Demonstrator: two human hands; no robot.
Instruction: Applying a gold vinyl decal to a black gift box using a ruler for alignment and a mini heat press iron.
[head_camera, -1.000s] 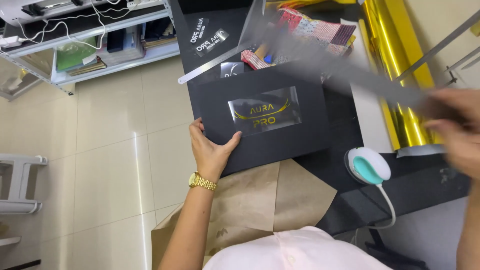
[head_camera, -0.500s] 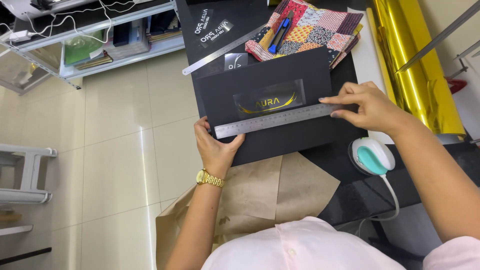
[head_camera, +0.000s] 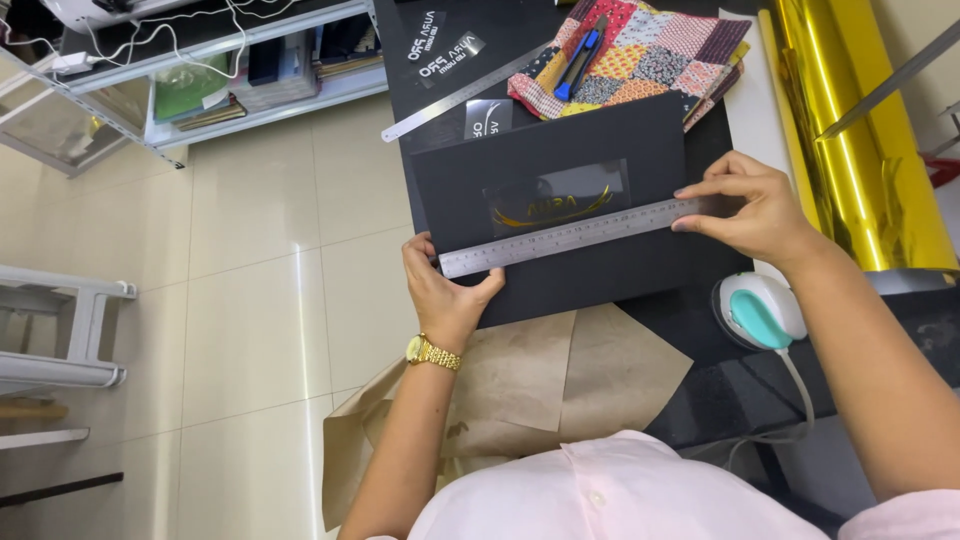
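1. Right now the left hand pinches the lower left edge of a black card, thumb on top beside the left end of a steel ruler, the fingers curled under the card out of sight.
2. Over on the other side, the right hand presses its fingertips down on the ruler's right end; it grips nothing, only pins the ruler flat.
3. The ruler lies across the card, just below a clear film patch with a gold curved design (the design sits near the card's middle), tilted slightly up to the right.
4. The card rests on a black tabletop, overhanging its left edge above a tiled floor.
5. Brown paper lies under the card's lower edge, near the person's pink shirt.
6. A white and teal mini iron sits just below the right wrist, its cord trailing downward.
7. Beyond the card lie a patchwork cloth with a blue cutter on it, a second ruler, and a gold foil roll at the right.
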